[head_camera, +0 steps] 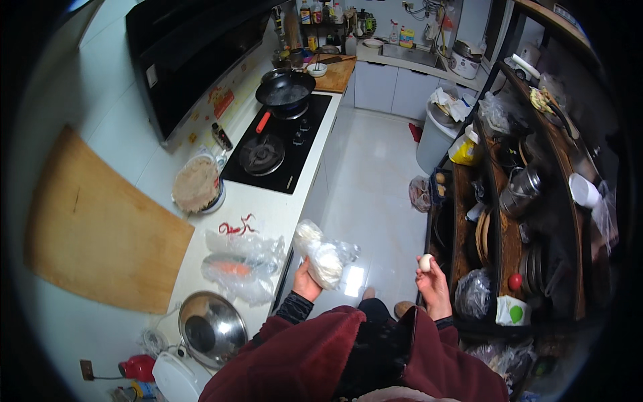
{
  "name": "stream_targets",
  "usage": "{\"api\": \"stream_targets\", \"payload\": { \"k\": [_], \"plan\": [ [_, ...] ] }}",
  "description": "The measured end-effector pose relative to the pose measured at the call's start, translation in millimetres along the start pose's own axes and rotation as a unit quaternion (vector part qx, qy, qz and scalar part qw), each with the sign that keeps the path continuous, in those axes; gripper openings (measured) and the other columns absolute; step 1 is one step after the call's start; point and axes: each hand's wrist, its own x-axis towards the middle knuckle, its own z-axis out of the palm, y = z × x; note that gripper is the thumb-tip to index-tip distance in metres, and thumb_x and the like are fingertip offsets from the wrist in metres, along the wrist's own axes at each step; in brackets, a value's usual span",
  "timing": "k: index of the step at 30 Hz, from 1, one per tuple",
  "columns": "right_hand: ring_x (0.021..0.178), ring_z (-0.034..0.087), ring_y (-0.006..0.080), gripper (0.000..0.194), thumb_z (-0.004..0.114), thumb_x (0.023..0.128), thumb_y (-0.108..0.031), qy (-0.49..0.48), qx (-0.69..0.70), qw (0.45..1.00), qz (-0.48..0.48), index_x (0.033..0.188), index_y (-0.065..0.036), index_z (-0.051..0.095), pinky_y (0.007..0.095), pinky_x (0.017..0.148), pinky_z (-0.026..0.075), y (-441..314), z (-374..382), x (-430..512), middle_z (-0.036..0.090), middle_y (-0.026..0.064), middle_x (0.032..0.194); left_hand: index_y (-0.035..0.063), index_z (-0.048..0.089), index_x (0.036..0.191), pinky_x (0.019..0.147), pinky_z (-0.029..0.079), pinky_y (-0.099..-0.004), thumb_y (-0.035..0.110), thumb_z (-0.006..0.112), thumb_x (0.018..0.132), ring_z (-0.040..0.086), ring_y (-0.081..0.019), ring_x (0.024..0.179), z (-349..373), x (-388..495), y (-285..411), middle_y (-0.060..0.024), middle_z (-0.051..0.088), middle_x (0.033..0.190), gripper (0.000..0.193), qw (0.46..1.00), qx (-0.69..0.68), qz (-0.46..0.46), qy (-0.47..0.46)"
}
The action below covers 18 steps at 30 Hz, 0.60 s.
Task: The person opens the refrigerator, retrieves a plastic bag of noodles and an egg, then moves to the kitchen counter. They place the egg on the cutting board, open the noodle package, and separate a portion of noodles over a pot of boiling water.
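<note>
My left hand (306, 283) grips a clear plastic bag (324, 256) with whitish contents that I cannot make out. The bag hangs over the floor just off the counter's front edge. Out to the right, my right hand (434, 290) pinches a pale egg (425, 262) between thumb and fingers, near the shelving. On the white counter to the left of the bag lie a clear plastic bag with something orange inside (233, 268) and several dried red chillies (238, 226).
A black wok (285, 89) with a red handle stands on the gas hob (281, 145). A metal lid (213, 329) lies at the counter's near end. A wooden board (105, 226) leans on the wall. The shelving (495, 201) at right holds pans and bags; a grey bin (436, 138) stands beyond.
</note>
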Motion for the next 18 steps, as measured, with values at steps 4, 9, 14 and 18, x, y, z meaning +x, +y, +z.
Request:
{"api": "stream_targets", "payload": {
  "k": [4,9,14,18],
  "plan": [
    [0.072,0.065,0.0213,0.017,0.068,0.092,-0.024,0.041,0.01,0.999,-0.029,0.103,-0.011,0.064,0.0264,0.06,0.052,-47.1,-5.7,79.6,0.067,0.0069,0.091,0.0074,0.035,0.145,0.113,0.031,-0.0481,0.033,0.052,0.098,0.042,-0.0312,0.134,21.0,76.1,-12.9,-0.0126,0.046,0.143,0.056,1.0,0.018,-0.018,-0.005],
    [0.075,0.066,0.0215,0.02,0.068,0.092,-0.024,-0.008,0.028,0.998,-0.055,0.105,-0.01,0.064,0.0274,0.062,0.055,-108.0,28.1,192.0,0.067,0.0072,0.095,0.0055,0.032,0.146,0.113,0.031,-0.0488,0.034,0.05,0.099,0.041,-0.0313,0.135,54.9,175.0,-8.8,-0.0132,0.044,0.145,0.059,1.0,0.027,-0.009,0.007],
    [0.081,0.068,0.0237,0.021,0.063,0.094,-0.02,-0.044,-0.025,0.999,0.012,0.112,-0.008,0.062,0.0285,0.064,0.056,-155.7,78.3,300.3,0.069,0.0109,0.104,0.0051,0.029,0.148,0.113,0.031,-0.0495,0.034,0.048,0.1,0.041,-0.0328,0.135,101.9,276.4,10.8,-0.0145,0.042,0.146,0.059,0.999,0.024,0.036,0.008],
    [0.078,0.068,0.0264,0.02,0.063,0.094,-0.019,-0.064,-0.03,0.995,0.071,0.111,-0.008,0.062,0.0309,0.063,0.057,-171.1,122.7,393.6,0.069,0.0135,0.104,0.0067,0.033,0.147,0.113,0.033,-0.0495,0.034,0.042,0.102,0.043,-0.0331,0.133,120.1,337.5,20.0,-0.0149,0.045,0.144,0.053,0.998,0.023,0.066,0.008]
  ]
}}
